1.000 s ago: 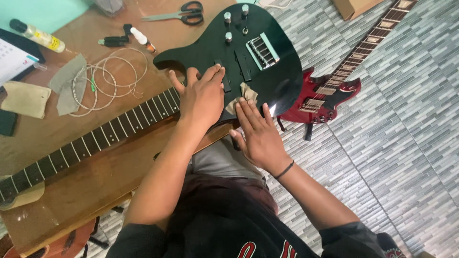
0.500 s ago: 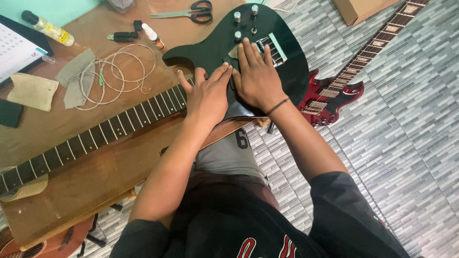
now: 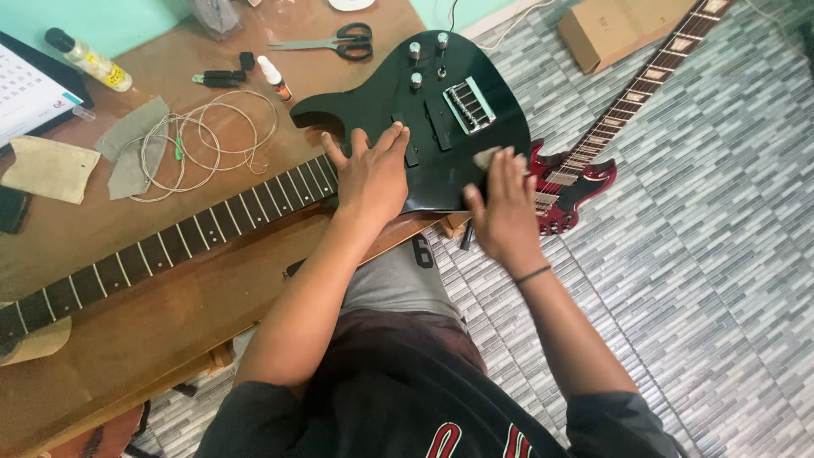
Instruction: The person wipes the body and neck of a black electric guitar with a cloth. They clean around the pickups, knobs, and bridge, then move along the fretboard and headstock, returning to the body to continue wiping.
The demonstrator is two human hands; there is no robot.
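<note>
Black electric guitar (image 3: 441, 127) lying face up across the wooden bench (image 3: 170, 305), body at the right end overhanging the near edge, neck (image 3: 170, 246) running left. Left hand (image 3: 373, 174) spread flat, fingers wide, pressing the body near the neck joint. Right hand (image 3: 504, 208) at the body's right edge, fingers loosely together over a small pale cloth (image 3: 487, 157), pinning it against the glossy top beside the bridge (image 3: 469, 106). Best done, judging from this: steady pressure from the left hand, light even strokes with the cloth, clear of knobs (image 3: 424, 59) and bridge saddles. Coiled strings (image 3: 203, 140), scissors (image 3: 331, 42) and small bottles (image 3: 273, 75) on the far bench. Red guitar (image 3: 585, 170) on the tiled floor (image 3: 695, 280), right.
</note>
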